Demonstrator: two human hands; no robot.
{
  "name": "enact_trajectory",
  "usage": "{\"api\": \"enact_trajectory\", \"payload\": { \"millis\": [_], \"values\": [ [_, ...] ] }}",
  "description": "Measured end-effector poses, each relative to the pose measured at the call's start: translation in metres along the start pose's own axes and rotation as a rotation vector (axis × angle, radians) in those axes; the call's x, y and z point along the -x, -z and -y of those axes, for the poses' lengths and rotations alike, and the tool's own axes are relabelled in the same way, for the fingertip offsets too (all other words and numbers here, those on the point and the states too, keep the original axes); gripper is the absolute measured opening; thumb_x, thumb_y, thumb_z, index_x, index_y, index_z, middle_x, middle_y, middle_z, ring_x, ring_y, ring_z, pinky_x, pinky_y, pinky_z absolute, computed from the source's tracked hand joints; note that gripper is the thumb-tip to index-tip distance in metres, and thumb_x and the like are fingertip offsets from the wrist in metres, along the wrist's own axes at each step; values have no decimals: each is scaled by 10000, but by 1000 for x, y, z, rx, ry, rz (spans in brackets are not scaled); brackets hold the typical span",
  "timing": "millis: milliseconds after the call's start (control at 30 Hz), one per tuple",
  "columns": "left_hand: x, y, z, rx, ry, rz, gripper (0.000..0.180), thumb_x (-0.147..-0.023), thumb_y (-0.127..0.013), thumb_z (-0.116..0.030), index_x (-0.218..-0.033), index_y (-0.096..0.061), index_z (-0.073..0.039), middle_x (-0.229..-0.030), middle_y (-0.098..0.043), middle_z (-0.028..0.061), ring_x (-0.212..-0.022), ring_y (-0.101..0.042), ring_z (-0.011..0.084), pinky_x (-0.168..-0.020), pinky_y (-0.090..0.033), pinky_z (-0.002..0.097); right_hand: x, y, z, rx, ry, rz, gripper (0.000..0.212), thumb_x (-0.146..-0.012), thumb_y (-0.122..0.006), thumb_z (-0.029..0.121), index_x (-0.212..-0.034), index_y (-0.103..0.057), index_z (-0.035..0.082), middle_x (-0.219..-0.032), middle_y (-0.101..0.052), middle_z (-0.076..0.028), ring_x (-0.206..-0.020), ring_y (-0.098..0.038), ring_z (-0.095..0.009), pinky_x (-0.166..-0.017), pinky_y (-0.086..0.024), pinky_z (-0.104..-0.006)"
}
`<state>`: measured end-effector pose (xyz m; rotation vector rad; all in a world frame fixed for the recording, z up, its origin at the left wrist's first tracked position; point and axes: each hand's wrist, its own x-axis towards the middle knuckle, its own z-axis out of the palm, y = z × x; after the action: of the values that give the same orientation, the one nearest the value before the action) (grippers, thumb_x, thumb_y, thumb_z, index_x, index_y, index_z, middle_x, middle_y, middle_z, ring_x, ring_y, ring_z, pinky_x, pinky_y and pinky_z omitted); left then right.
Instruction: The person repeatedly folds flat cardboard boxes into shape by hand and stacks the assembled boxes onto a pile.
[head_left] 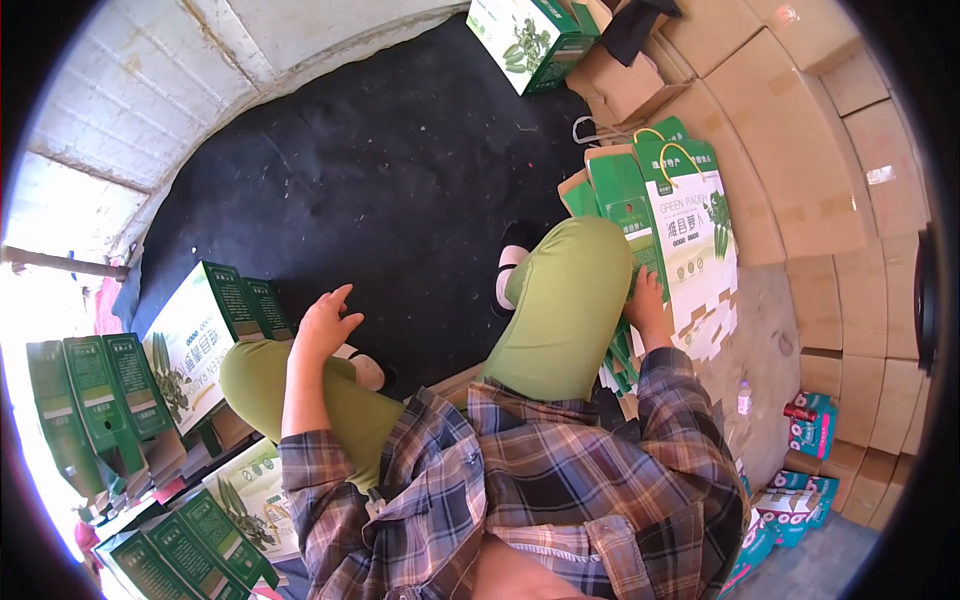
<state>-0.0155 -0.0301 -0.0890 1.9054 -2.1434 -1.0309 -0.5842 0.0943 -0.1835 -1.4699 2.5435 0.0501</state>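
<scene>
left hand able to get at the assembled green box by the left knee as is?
Probably yes: the left hand is open and empty above the knee, and the box stands just beside it with nothing between.

free: black mat ahead | blocked: green boxes left, flat cartons right
</scene>
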Motion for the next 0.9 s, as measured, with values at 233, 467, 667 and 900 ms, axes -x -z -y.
{"api": "enact_trajectory", "payload": {
  "millis": [233, 467, 667, 900],
  "values": [
    [4, 5, -4, -30, 29, 14, 572, -779, -708, -212, -1311, -522, -114, -1032, -618, 125, -970, -606, 291, -835, -489, 396, 21, 81, 16, 82, -27, -15, 701, -746, -614, 72, -1392, -351, 5, -1371, -425, -269, -1192, -488, -419, -967, -444, -471],
    [8, 11, -5, -39, 11, -21, 566, -785, -709, -209, -1311, -522, -115, -1038, -619, 130, -989, -606, 296, -842, -490, 395, 1, 188, -12, 277, -129, -393, 300, -860, -470, 95, -1139, -581, 82, -854, -667, -227, -780, -658, -404, -668, -520, -510],
    [4, 12, -5, -33, -17, -65, 559, -784, -709, -189, -1306, -525, -108, -1032, -620, 128, -960, -615, 290, -826, -498, 394, -32, 301, -16, 414, -210, -656, 214, -908, -428, 146, -1008, -614, 116, -858, -671, -200, -776, -656, -390, -649, -513, -514],
    [5, 27, -9, 88, -36, -179, 548, -774, -716, -140, -1288, -534, -85, -996, -623, 116, -882, -624, 280, -792, -511, 379, 3, 360, 89, 299, 118, -879, 237, -921, -450, 160, -1082, -625, 168, -991, -672, -101, -876, -647, -336, -704, -502, -461]
  ]
}}
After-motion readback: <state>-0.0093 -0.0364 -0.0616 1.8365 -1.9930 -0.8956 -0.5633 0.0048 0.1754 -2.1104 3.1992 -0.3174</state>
